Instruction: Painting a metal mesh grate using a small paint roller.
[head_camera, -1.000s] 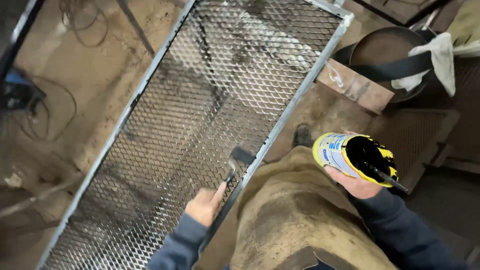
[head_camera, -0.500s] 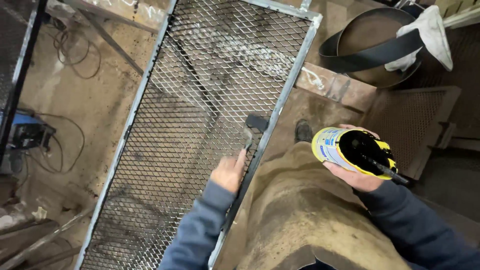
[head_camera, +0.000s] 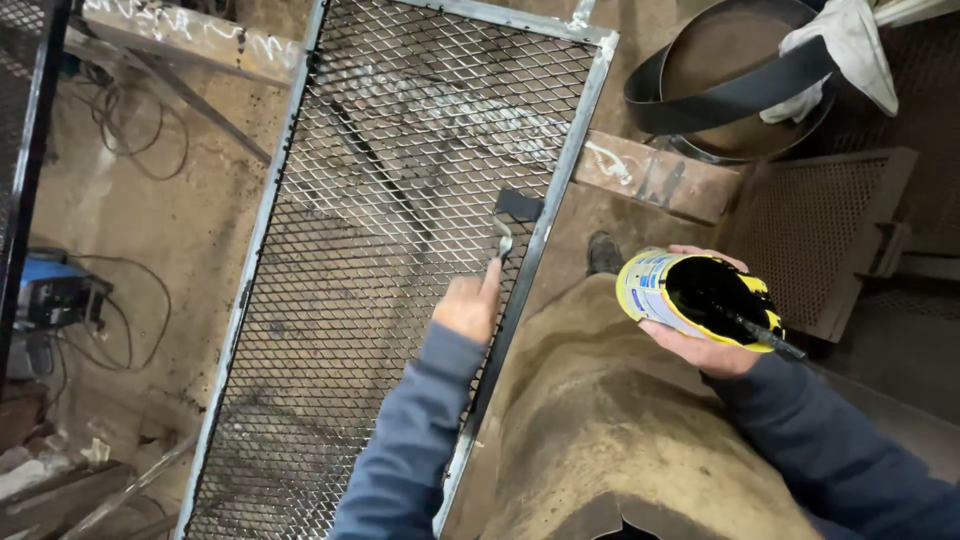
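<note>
On the mesh frame (head_camera: 400, 200), left hand (head_camera: 468, 305) grips brush (head_camera: 510, 225); right hand (head_camera: 705, 345) clasps paint can (head_camera: 680, 295)

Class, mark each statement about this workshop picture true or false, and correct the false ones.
1. The left hand holds a paintbrush at the mesh panel. True.
2. The right hand holds a hammer. False: it holds an open paint can.
3. The paint in the can is black. True.
4. The brush touches the panel's left rail. False: it is at the right rail.
5. A white cloth hangs over a round black band. True.
</note>
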